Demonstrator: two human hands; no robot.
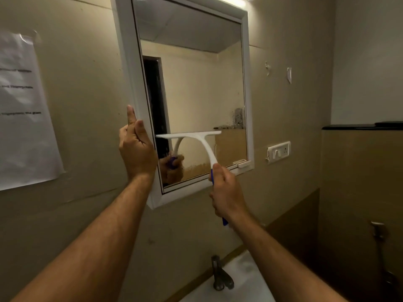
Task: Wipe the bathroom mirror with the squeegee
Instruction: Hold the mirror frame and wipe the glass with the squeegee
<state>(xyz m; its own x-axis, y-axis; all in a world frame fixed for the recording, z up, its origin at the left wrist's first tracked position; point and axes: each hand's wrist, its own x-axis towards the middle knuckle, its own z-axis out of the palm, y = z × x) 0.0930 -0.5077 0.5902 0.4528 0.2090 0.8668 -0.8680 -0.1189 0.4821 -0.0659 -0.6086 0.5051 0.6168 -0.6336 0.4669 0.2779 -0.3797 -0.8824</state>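
Gripping the squeegee [197, 142] by its blue handle, the right hand [225, 190] has its fingers [218, 171] curled tight around the grip; blue handle end sticks out below the wrist. White blade lies roughly level against the glass in the lower part of the mirror [196, 83], spanning from near the left frame edge to about two thirds across. White curved neck runs down from the blade to the hand. Left hand [136, 151] braces the mirror frame's [248, 105] left side, thumb up along the outer edge, fingers wrapped round the frame, pressed together. Mirror is swung out from the wall, its left side nearer the camera. Glass below the blade looks hazy, reflection of squeegee and hand visible there. Paper sheet [24, 110] taped on the wall to the left, text blurred. Switch plate [279, 151] on the wall right of the mirror. Tap [220, 275] and white sink [244, 286] at bottom.
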